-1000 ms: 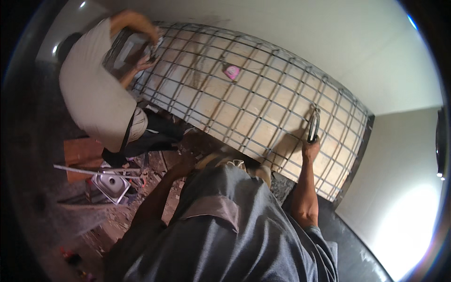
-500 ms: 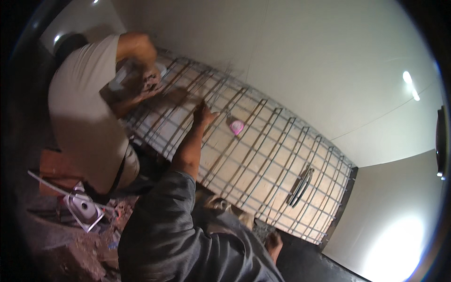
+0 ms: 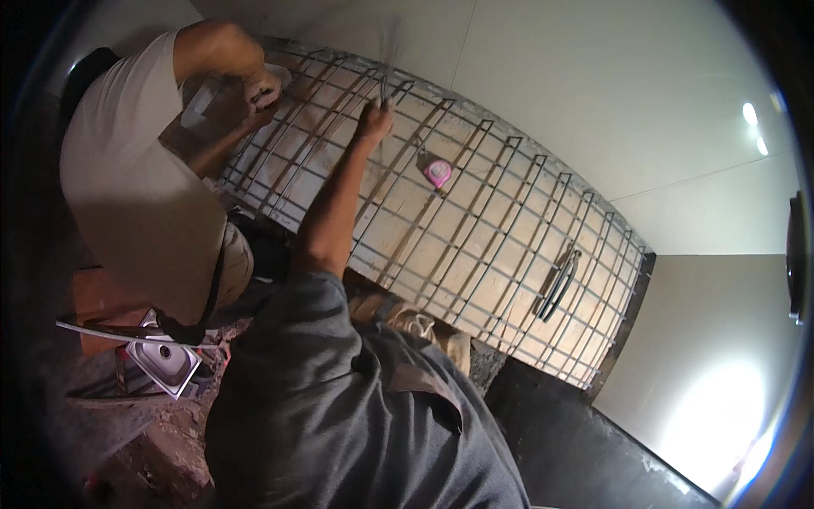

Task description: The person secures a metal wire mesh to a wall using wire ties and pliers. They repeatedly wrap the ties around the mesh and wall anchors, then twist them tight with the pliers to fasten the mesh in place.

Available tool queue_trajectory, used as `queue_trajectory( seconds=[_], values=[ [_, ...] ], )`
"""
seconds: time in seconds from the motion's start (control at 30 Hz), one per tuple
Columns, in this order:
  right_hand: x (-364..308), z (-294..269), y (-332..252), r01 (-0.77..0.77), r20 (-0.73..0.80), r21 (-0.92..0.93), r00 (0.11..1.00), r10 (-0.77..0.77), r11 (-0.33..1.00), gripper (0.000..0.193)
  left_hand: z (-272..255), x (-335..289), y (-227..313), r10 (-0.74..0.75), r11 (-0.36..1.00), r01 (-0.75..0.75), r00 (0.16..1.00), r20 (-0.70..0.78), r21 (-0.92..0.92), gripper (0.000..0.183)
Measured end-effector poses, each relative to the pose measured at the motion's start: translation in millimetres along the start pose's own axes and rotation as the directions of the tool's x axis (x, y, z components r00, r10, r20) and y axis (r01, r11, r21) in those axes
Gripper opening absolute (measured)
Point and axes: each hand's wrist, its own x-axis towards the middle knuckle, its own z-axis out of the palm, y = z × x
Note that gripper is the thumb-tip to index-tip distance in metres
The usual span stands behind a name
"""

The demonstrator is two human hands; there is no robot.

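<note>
The left hand (image 3: 375,121) now clenches thin wires (image 3: 384,83) over the rebar grid (image 3: 471,216). The pincers (image 3: 560,285), since set down, lie there, so wire-handling has taken over; the right hand's state is out of view.

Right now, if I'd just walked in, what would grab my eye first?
Probably the grid of metal bars spanning the middle, with a pink tape measure near its centre and dark pliers towards its right end. Near its far edge, the left hand holds thin wires, while a co-worker in a light shirt leans over its left end.
</note>
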Motion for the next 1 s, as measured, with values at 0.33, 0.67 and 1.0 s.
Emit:
queue_trajectory(
  seconds=[0.33,0.67,1.0],
  values=[
    [9,50,-400,0.68,0.319,0.274,0.603,-0.731,0.68,0.04,-69,-125,198,0.067,0.472,0.237,0.951,0.303,-0.849,0.022],
    [-18,78,-403,0.767,0.263,0.265,0.525,-0.809,0.584,0.059,-49,-172,207,-0.106,0.448,0.238,0.971,0.213,-0.862,0.02],
    [-27,48,-346,0.508,0.025,0.551,0.783,-0.621,0.663,0.061,-25,-186,208,-0.131,0.34,0.265,0.963,0.234,-0.902,0.02]
  ],
)
